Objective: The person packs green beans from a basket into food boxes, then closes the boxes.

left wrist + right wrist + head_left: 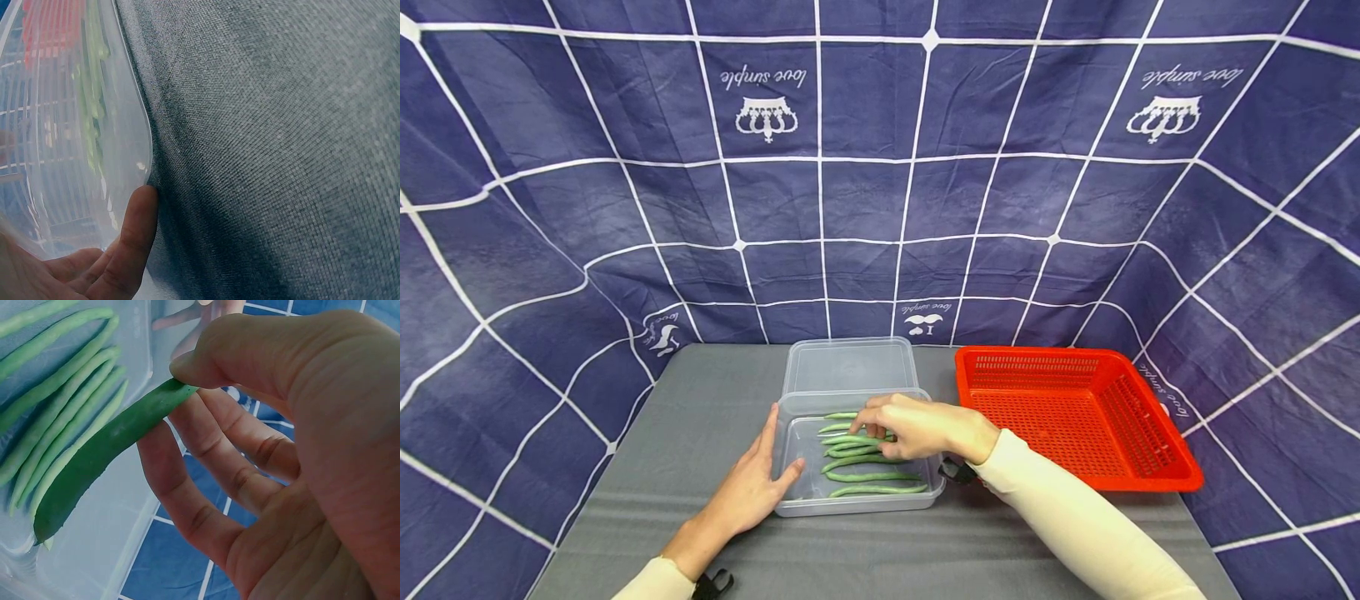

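Observation:
A clear plastic container (805,504) holds several green beans (876,477) laid roughly side by side. Above them my right hand (910,427) pinches one green bean (106,447) by its end, between thumb and fingertips. In the right wrist view that bean slants over the others. My left hand (752,483) rests on the container's left side with its fingers extended and the thumb toward the inside. Through the see-through wall, the left wrist view shows blurred beans (94,94) and the fingers (134,237) at the container's edge.
Behind the container lies a translucent rectangular lid (850,367). A red plastic basket (1037,408) with slotted walls stands to the right. Grey cloth covers the table (700,417), and a blue gridded curtain (880,200) encloses its back and sides.

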Demonstrator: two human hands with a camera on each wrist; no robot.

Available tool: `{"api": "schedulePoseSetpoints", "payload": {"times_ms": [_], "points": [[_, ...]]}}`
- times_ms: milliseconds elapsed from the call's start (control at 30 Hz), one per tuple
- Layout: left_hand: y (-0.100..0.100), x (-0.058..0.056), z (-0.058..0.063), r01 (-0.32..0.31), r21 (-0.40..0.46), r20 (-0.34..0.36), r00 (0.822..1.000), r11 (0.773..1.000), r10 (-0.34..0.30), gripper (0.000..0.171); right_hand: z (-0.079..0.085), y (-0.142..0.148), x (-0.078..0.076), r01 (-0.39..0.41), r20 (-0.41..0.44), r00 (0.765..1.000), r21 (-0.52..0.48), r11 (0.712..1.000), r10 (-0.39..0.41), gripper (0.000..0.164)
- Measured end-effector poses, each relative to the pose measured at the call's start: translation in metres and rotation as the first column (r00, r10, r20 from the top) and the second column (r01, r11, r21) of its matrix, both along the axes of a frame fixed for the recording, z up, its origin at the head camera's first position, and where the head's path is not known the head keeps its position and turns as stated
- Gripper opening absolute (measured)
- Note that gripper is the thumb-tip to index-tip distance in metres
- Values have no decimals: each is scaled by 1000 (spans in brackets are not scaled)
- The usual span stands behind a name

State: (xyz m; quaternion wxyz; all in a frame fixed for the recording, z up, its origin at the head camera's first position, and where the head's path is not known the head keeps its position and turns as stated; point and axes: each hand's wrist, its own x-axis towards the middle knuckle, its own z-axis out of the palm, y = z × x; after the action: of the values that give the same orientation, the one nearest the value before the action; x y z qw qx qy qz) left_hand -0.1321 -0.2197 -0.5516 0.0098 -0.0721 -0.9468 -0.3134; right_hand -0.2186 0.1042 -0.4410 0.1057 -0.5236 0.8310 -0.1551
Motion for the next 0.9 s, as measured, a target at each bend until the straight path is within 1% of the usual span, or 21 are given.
{"api": "schedulePoseSetpoints", "payload": {"times_ms": [167, 533, 900], "points": [[0, 0, 0, 1, -4, -2, 1000, 1000, -1, 110, -3, 0, -1, 4, 8, 1000, 2, 1000, -4, 48], [2, 0, 2, 9, 0, -20, 1000, 1000, -9, 110, -4, 1, 0, 18, -6, 1000, 8, 1000, -18, 48], [1, 1, 2, 2, 2, -2, 1000, 1000, -2, 110, -6, 6, -2, 13, -20, 1000, -34, 999, -14, 43]]}}
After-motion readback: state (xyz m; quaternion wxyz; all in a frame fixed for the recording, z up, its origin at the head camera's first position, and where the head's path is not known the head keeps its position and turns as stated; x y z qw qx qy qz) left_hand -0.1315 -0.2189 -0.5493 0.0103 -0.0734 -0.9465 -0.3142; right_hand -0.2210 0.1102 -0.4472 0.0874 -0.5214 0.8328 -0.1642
